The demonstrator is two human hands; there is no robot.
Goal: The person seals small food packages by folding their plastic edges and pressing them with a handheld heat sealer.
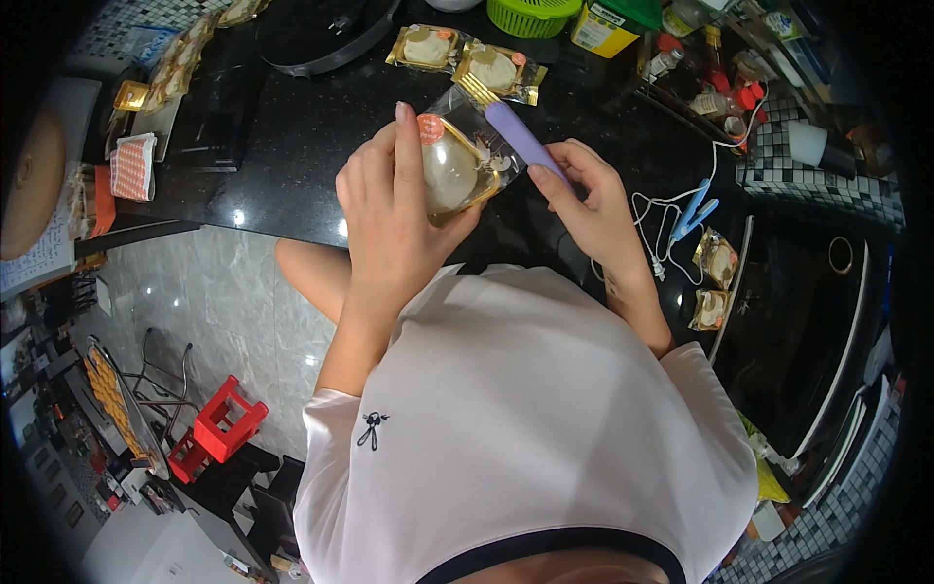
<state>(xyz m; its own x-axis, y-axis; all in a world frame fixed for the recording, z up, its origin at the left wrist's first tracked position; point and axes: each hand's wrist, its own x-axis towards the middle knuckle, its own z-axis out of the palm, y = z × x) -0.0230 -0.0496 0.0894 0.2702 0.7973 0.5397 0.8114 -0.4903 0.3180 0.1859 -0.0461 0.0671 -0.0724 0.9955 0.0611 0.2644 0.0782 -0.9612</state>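
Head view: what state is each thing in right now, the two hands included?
Left hand: closed around the wrapped pastry
Wrapped pastry: held above the counter, in a clear wrapper
Right hand: closed on the purple-handled tool
Purple-handled tool: gold end against the wrapper's upper end; open or shut, cannot tell
Blue tool: lying down, its arms spread
White cord: loosely looped
Yellow tub: green lid on

The packet [451, 173] is glossy clear plastic, the purple handle [520, 134] smooth plastic, the countertop [292, 136] glossy.
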